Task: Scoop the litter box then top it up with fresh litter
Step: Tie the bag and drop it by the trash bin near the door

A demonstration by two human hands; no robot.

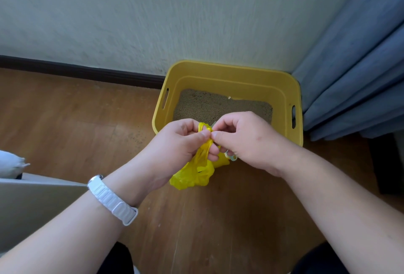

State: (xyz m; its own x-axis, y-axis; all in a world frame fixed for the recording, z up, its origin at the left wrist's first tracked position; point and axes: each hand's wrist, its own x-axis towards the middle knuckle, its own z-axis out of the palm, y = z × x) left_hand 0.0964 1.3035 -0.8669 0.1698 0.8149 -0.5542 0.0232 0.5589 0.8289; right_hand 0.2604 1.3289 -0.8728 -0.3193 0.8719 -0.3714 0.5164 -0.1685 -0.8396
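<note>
A yellow plastic litter box stands on the wooden floor against the wall, with grey-brown litter spread across its bottom. In front of its near edge hangs a small yellow plastic bag, bulging at the bottom. My left hand pinches the bag's twisted handles between thumb and fingers. My right hand pinches the same handles from the other side, fingertips meeting the left thumb. A pale bluish object peeks out under my right hand; I cannot tell what it is.
A blue curtain hangs right of the box. A grey-white flat surface and a white bag end sit at the left. A dark object stands at the right edge. Litter grains are scattered on the floor left of the box.
</note>
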